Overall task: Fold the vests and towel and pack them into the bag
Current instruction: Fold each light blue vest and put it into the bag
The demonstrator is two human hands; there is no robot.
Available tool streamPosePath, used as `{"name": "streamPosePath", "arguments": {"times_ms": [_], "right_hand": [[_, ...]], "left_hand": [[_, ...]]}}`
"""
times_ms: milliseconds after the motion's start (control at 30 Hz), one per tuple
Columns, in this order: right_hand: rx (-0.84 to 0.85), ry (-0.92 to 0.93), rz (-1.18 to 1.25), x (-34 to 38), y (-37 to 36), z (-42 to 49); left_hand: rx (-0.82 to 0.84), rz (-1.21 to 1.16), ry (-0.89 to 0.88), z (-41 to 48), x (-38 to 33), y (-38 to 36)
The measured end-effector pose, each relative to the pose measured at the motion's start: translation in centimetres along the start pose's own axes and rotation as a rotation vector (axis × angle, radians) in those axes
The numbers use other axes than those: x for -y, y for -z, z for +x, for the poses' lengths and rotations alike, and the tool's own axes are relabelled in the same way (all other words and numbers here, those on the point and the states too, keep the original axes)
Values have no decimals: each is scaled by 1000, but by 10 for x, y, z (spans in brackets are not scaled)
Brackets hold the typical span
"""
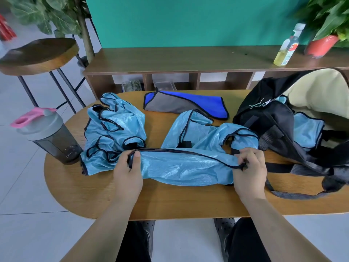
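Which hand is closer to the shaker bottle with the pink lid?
Left. The left hand pinches the vest to the right of the shaker bottle; the right hand grips the vest's far end, beside the bag.

We're indoors, in a casual lounge or break-room corner with a homely feel. Right under the fingers [136, 157] sits an oval wooden table [170, 203], and below it are pale floor tiles [28, 186]. Straight beyond the fingers runs a low wooden shelf unit [170, 59] with open cubbies, backed by a teal wall panel [188, 21]. Far left of the fingers stands a round wooden bar stool [39, 53] on black metal legs, with a leafy plant [49, 16] behind it. Far right, up on the shelf, there's more greenery in a red pot [323, 45].
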State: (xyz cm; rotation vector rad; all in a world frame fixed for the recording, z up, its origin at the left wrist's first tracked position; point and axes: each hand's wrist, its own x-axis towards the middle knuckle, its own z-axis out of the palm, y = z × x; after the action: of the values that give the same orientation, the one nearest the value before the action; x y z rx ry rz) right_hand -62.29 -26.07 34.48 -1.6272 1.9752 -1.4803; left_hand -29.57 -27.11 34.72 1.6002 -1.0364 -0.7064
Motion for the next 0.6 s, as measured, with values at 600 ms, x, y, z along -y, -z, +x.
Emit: {"name": "streamPosePath", "arguments": {"times_ms": [600], "right_hand": [[211, -104, -6, 2, -1, 3]], "left_hand": [[-72, -78, -16, 1, -1, -4]]}}
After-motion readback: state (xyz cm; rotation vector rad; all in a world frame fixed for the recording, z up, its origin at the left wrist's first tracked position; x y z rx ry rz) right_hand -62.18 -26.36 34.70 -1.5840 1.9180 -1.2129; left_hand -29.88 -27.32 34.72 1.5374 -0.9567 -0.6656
